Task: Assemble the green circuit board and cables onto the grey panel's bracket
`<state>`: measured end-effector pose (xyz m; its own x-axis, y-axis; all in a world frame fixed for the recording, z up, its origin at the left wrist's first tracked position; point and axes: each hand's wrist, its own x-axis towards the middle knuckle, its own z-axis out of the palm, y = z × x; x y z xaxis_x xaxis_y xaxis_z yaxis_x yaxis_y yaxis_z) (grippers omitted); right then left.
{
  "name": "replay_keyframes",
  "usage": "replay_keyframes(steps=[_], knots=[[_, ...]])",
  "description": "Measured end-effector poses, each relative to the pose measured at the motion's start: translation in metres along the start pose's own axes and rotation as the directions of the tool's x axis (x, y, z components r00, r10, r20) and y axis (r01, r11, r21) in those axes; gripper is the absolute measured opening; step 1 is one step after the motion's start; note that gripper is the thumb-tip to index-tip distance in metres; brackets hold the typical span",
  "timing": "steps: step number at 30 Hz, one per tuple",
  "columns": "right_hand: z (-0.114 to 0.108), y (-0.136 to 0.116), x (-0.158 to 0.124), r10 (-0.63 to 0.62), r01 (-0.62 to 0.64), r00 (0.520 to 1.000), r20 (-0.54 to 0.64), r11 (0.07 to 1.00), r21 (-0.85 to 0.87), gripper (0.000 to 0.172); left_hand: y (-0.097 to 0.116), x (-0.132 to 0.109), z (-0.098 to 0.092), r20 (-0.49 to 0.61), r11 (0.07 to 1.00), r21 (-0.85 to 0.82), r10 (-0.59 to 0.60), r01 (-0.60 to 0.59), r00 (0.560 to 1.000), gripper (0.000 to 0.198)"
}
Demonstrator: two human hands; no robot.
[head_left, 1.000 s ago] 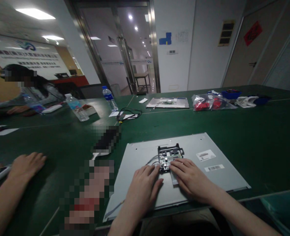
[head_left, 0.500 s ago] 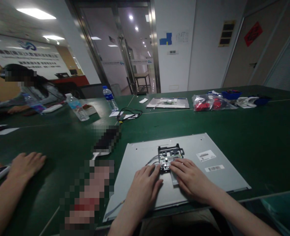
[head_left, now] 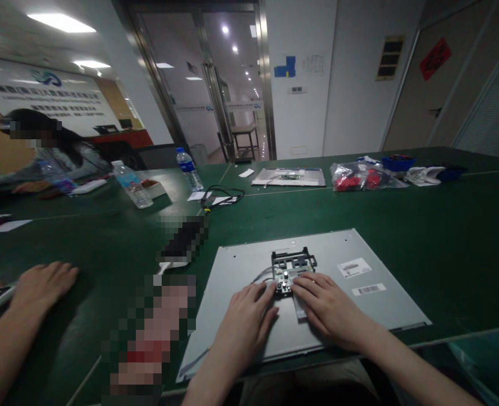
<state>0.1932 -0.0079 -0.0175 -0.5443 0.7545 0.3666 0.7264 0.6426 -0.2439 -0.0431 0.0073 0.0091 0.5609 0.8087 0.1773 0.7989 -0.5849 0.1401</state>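
Half open, its thumb free, the left hand (head_left: 249,316) touches the unit (head_left: 292,272); the right hand (head_left: 327,307) curls against its other side (whether gripping, I cannot tell), probably for steadiness. The unit lies between and just beyond them, the panel (head_left: 236,273) seemingly its flat support on the worktop (head_left: 380,208).
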Motion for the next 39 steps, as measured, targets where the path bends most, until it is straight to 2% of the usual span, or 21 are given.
replay_keyframes(steps=[22,28,33,35,39], knots=[[-0.003,-0.002,0.001,-0.002,0.002,1.0,-0.005,1.0,-0.002,0.049,0.0,0.0,-0.007,-0.062,1.0,0.017,0.023,-0.022,0.998,0.036],[-0.001,-0.001,0.0,-0.012,0.012,1.0,-0.018,1.0,-0.003,0.048,0.023,-0.005,-0.017,-0.076,0.996,0.002,0.084,-0.084,0.994,0.032],[0.0,0.0,0.001,-0.003,0.003,1.0,-0.02,1.0,0.004,0.046,0.051,-0.007,-0.02,0.037,0.968,-0.13,0.22,-0.213,0.975,0.028],[-0.001,0.0,0.001,-0.001,0.001,1.0,-0.003,1.0,0.014,0.046,0.056,-0.006,-0.021,0.066,0.959,-0.158,0.25,-0.237,0.966,0.03],[-0.002,0.0,0.001,0.001,-0.001,1.0,0.008,1.0,0.019,0.046,0.054,-0.001,-0.018,0.103,0.965,-0.149,0.233,-0.217,0.967,0.031]])
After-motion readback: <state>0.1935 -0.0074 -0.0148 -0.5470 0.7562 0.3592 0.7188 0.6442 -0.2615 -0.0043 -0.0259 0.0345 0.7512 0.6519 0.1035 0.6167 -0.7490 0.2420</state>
